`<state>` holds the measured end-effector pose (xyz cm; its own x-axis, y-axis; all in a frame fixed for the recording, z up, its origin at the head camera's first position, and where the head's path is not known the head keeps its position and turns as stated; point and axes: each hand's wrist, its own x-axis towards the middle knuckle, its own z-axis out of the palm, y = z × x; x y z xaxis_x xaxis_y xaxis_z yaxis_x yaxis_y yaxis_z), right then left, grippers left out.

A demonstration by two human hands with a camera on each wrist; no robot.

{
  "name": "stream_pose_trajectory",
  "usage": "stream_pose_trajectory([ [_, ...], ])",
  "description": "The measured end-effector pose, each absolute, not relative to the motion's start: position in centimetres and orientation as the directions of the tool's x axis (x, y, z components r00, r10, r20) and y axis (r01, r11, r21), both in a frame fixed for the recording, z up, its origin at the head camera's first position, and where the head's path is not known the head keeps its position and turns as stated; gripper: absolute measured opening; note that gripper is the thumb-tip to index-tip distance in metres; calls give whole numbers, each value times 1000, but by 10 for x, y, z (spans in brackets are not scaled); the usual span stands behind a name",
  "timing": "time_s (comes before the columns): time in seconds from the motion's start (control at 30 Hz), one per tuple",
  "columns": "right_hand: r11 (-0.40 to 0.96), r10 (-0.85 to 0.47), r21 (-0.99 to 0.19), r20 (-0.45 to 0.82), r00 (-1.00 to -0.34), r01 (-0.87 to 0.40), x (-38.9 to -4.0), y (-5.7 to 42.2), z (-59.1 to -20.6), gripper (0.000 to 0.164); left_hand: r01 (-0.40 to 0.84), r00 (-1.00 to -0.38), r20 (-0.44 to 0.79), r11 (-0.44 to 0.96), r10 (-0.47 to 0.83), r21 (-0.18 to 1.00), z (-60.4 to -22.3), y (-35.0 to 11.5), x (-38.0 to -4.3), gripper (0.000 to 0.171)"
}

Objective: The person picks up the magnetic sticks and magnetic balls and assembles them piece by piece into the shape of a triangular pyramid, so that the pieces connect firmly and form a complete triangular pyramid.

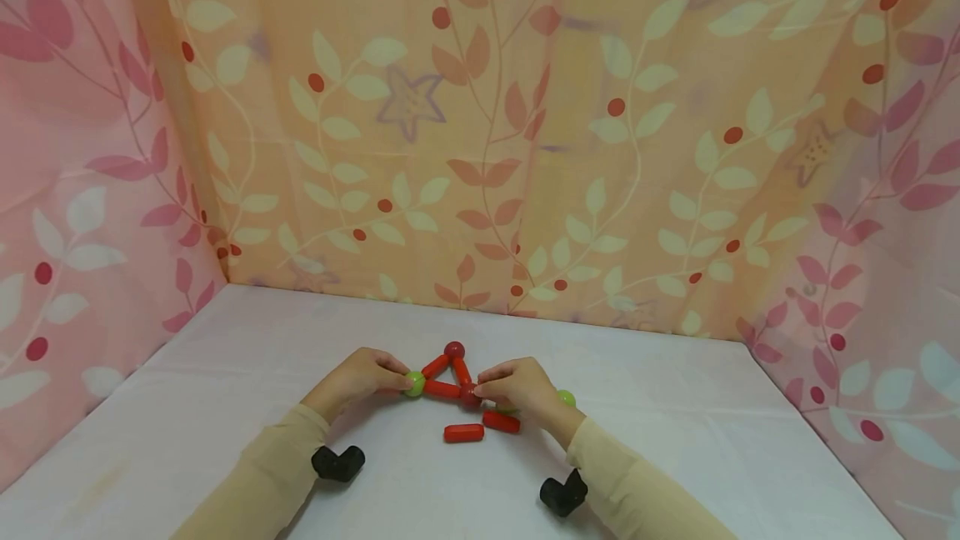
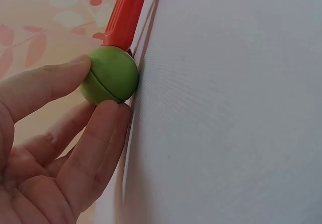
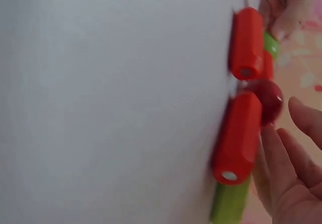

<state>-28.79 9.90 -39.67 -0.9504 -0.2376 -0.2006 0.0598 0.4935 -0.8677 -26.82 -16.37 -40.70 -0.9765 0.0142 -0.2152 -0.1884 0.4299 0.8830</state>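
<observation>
A triangle of red magnetic rods (image 1: pixel 442 390) lies on the white table, with balls at its corners. My left hand (image 1: pixel 367 373) pinches the green ball (image 2: pixel 110 75) at the left corner between thumb and fingertips; a red rod (image 2: pixel 124 17) joins that ball. At the near right corner is a dark red ball (image 3: pixel 269 100). The fingertips of my right hand (image 1: pixel 525 390) touch it, while the thumb stands slightly apart from it in the right wrist view. Another red ball (image 1: pixel 454 350) forms the far corner.
Two loose red rods, one on the left (image 1: pixel 463 433) and one on the right (image 1: pixel 501 422), lie in front of the triangle. A green rod (image 3: pixel 231 201) and a second green ball (image 1: pixel 566 398) are partly hidden by my right hand. Patterned curtains (image 1: pixel 480 148) enclose the table's back and sides.
</observation>
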Motion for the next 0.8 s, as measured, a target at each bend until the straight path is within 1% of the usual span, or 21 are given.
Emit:
stream_pose_trajectory([
  [0.1,560,-228,-829,-149,-962,-4,-292,106,-390,25,-180,-978,-206,418,18,890,-408,-162,-269,26],
  [0.23,563,-252,-825,-120,-960,-44,-297,117,-385,26,-174,-979,-204,436,23,883,-409,-159,-268,25],
  [0.43,576,-265,-817,-147,-953,-34,-301,129,-390,26,-197,-976,-217,435,-4,879,-406,-153,-266,25],
  [0.6,592,-271,-806,-175,-946,-20,-301,135,-394,24,-188,-979,-205,424,-5,886,-404,-149,-265,25],
  [0.8,628,-307,-777,-188,-933,-50,-300,138,-395,21,-188,-979,-203,412,-8,891,-404,-148,-265,24],
])
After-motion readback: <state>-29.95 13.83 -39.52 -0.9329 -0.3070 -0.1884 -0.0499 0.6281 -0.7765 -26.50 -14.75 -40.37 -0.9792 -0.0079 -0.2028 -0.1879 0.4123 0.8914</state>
